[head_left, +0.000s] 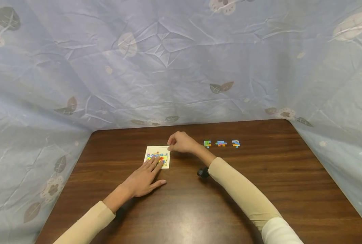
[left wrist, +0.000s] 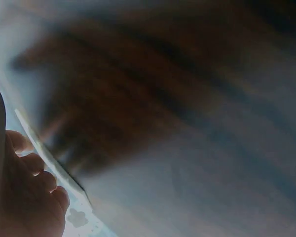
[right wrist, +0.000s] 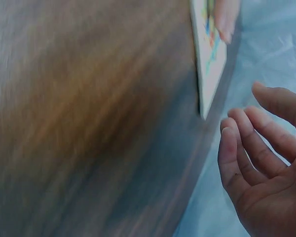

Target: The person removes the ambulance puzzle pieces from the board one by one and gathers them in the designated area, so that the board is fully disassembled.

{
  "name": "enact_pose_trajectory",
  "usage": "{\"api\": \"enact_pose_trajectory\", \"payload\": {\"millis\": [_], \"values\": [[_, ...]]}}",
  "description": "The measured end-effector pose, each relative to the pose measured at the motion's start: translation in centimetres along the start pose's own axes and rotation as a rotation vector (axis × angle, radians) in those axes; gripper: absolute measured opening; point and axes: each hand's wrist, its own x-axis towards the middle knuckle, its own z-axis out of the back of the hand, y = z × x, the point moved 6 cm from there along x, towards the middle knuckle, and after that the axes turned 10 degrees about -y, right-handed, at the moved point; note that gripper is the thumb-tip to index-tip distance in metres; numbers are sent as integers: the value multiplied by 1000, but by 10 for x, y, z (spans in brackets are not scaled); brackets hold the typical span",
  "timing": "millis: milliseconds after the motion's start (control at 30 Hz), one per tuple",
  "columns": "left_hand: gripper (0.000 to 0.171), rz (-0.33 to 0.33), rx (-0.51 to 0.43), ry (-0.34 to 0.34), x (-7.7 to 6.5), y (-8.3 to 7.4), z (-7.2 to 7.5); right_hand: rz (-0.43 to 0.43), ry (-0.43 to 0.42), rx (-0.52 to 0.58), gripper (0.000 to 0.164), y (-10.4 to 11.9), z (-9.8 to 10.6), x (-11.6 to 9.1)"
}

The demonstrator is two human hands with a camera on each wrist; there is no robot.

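Observation:
A small jigsaw puzzle board [head_left: 167, 164] with a pale frame and colourful pieces lies on the table. My left hand [head_left: 142, 179] rests on its lower left part, fingers outstretched, covering some of the picture. By the board's upper right corner is my right hand [head_left: 182, 142]. In the right wrist view, that right hand [right wrist: 266, 153] has loosely bent fingers, the thumb apart from them, and nothing between. The board [right wrist: 212, 74] appears there beyond its fingertips. In the left wrist view the left hand [left wrist: 29, 197] shows beside the board's edge [left wrist: 54, 163].
Three loose puzzle pieces, a green and blue one [head_left: 207, 143], a blue and pink one [head_left: 221, 143] and a blue and orange one [head_left: 235, 143], lie in a row right of the board. Behind the brown table [head_left: 260, 176] hangs a floral cloth [head_left: 181, 84].

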Motion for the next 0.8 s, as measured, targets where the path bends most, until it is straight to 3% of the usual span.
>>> {"api": "enact_pose_trajectory", "payload": {"millis": [300,500,800], "values": [[88,-10,16,22,-3,0,-7,52,45,-93,36,18,-31,2],[90,-17,31,51,-2,-1,-9,57,79,-147,35,18,-43,1],[89,-3,13,44,-4,-1,-7,44,65,-137,32,19,-47,2]]}}
